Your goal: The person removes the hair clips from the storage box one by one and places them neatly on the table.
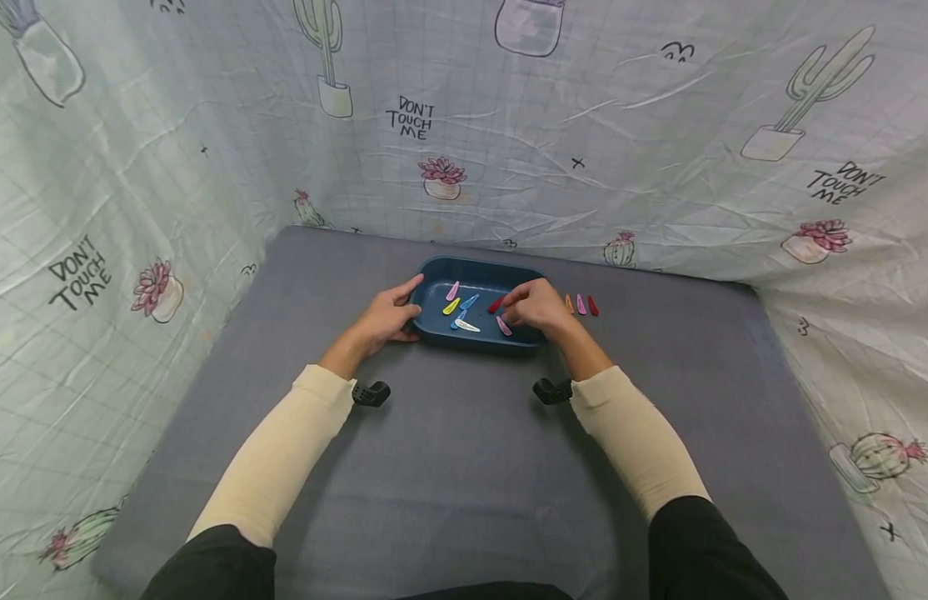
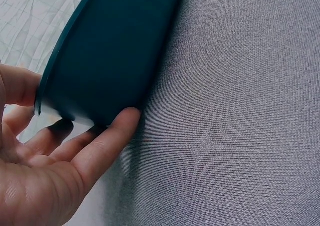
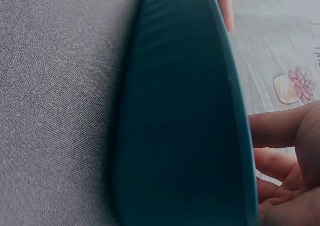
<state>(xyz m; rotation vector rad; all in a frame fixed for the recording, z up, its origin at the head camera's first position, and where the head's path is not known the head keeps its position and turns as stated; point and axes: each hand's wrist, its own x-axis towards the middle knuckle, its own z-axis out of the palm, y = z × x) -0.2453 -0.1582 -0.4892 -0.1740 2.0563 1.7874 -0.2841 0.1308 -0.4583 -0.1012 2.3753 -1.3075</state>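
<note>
A dark blue tray (image 1: 479, 343) rests on the grey cloth surface, with several snap hair clips lying in it. My left hand (image 1: 387, 317) holds the tray's left end, thumb and fingers spread around the end wall, as the left wrist view also shows. Over the tray's right part, my right hand (image 1: 535, 306) reaches in with bent fingers. Close by its fingertips lie a red hair clip (image 1: 496, 305) and a pink hair clip (image 1: 504, 326). Whether the fingertips pinch a clip is hidden; in the right wrist view the tray wall (image 3: 175, 110) covers them.
Farther left inside the tray are a yellow clip (image 1: 451, 307), a white clip (image 1: 467, 326), a blue clip (image 1: 470, 302) and others. Right of the tray, an orange clip (image 1: 569, 304), a pink clip (image 1: 581, 304) and a red clip (image 1: 593, 306) form a row. Printed curtains (image 1: 509, 167) hang behind.
</note>
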